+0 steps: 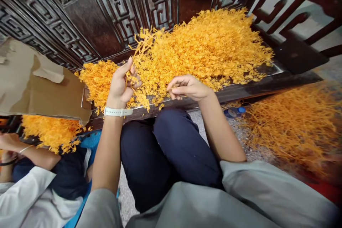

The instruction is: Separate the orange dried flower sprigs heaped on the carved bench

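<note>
My left hand, with a pale watch strap at its wrist, is closed around a few thin orange plastic sprigs. Their branched tips rise above the fingers, and some hang below the palm. To its right, my right hand is curled with thumb and fingertips together, low over the front edge of the heap. A small orange bit shows at those fingertips, too small to name. Beneath and behind both hands spreads a large heap of orange plastic sprigs on a dark wooden bench.
A torn cardboard box stands on the left, beside another person's arm and more orange sprigs. Carved dark wood panels back the bench. On the floor at right lie a blue-capped bottle and a pile of thin orange stems.
</note>
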Available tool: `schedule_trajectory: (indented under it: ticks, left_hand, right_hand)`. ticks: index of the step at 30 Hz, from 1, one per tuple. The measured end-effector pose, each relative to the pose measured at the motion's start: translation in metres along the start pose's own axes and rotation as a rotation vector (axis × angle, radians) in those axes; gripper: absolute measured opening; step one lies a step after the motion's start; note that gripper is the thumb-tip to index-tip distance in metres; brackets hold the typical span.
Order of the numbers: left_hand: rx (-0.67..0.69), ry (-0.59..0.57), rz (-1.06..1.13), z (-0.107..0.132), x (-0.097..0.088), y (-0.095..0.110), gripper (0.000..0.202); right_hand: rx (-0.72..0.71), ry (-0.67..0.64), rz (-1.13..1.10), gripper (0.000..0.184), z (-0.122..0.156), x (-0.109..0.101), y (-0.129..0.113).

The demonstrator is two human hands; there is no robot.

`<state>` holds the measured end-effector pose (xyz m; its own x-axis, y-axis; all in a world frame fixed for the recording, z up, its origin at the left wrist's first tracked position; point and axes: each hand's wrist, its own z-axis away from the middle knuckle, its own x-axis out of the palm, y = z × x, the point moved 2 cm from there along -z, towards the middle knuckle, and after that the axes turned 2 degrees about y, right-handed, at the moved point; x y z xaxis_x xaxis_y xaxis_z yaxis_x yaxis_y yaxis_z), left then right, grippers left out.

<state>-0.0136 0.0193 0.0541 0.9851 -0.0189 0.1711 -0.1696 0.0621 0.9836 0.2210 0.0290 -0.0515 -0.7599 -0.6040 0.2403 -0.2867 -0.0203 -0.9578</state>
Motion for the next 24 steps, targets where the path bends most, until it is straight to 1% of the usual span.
schedule_trajectory:
  ticks: [1, 3, 4, 5, 7, 9, 11, 14, 16, 18, 19, 20, 22, 24]
  left_hand:
    - [-0.017, -0.008, 0.013, 0.001, 0.0, 0.001, 0.055]
    - [-0.034, -0.024, 0.05, 0.003, 0.001, 0.002, 0.053]
    - [-0.038, -0.036, 0.061, 0.004, 0.002, 0.003, 0.052]
    - [-0.043, -0.051, 0.064, 0.005, 0.002, 0.002, 0.052]
    - [-0.056, -0.074, 0.051, 0.006, 0.003, 0.001, 0.052]
    - [-0.066, -0.079, 0.022, 0.006, 0.001, -0.002, 0.051]
    - [-0.065, -0.075, -0.021, 0.005, -0.003, -0.006, 0.05]
    - [-0.053, -0.073, -0.102, 0.002, -0.008, -0.011, 0.045]
    - [-0.062, -0.076, -0.114, 0.001, -0.009, -0.013, 0.042]
    - [-0.104, -0.072, -0.049, 0.0, -0.008, -0.012, 0.045]
    - [-0.137, -0.065, 0.003, -0.001, -0.008, -0.011, 0.047]
    - [-0.173, -0.053, 0.06, -0.002, -0.007, -0.009, 0.05]
    - [-0.244, -0.028, 0.152, -0.004, -0.007, -0.005, 0.053]
    - [-0.294, -0.013, 0.189, -0.005, -0.007, -0.001, 0.055]
  right_hand:
    - [-0.034, 0.044, -0.111, 0.048, -0.003, 0.002, 0.002]
    - [-0.065, 0.234, -0.34, 0.062, -0.012, 0.006, 0.012]
    - [-0.041, 0.301, -0.422, 0.066, -0.016, 0.009, 0.017]
    - [0.002, 0.318, -0.477, 0.069, -0.02, 0.013, 0.022]
    - [0.055, 0.27, -0.521, 0.071, -0.022, 0.025, 0.023]
    - [0.027, 0.211, -0.504, 0.069, -0.022, 0.038, 0.013]
    - [-0.022, 0.177, -0.465, 0.068, -0.019, 0.049, -0.002]
    - [-0.049, 0.192, -0.44, 0.064, -0.017, 0.058, -0.019]
    - [-0.053, 0.234, -0.449, 0.058, -0.016, 0.059, -0.022]
    - [-0.062, 0.258, -0.446, 0.049, -0.015, 0.058, -0.021]
    - [-0.067, 0.242, -0.427, 0.046, -0.013, 0.059, -0.019]
    - [-0.069, 0.193, -0.387, 0.044, -0.012, 0.06, -0.018]
    - [-0.078, 0.033, -0.282, 0.045, -0.009, 0.064, -0.017]
    - [-0.104, -0.136, -0.209, 0.048, -0.005, 0.069, -0.019]
